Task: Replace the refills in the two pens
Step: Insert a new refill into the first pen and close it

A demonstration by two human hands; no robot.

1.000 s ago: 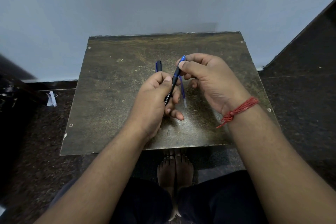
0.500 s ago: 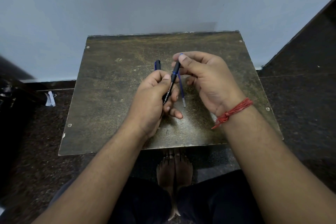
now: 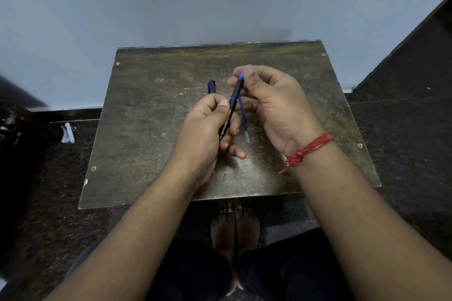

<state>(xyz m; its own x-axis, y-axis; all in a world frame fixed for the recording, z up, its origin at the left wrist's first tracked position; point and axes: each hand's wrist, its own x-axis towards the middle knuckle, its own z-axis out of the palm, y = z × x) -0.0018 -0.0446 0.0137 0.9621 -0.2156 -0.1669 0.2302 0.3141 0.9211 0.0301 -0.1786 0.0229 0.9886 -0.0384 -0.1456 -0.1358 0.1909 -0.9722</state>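
My left hand (image 3: 208, 134) grips the lower barrel of a black pen (image 3: 231, 110) with white lettering, held slanted above the small table (image 3: 151, 129). My right hand (image 3: 271, 107) pinches the pen's upper end, where a blue tip shows between the fingertips. A thin blue refill (image 3: 244, 121) with a clear end lies on the table under the hands. A second black and blue pen (image 3: 211, 87) lies on the table behind my left hand, mostly hidden by it.
The worn brown table stands against a pale wall, on a dark floor. A scrap of white paper (image 3: 67, 132) lies on the floor at the left. My bare feet (image 3: 234, 227) show under the table's front edge. A red thread circles my right wrist.
Both hands have stayed on the pen. My right fingers have shifted at its top end, and less of the blue tip shows now. The refill and second pen have not moved.
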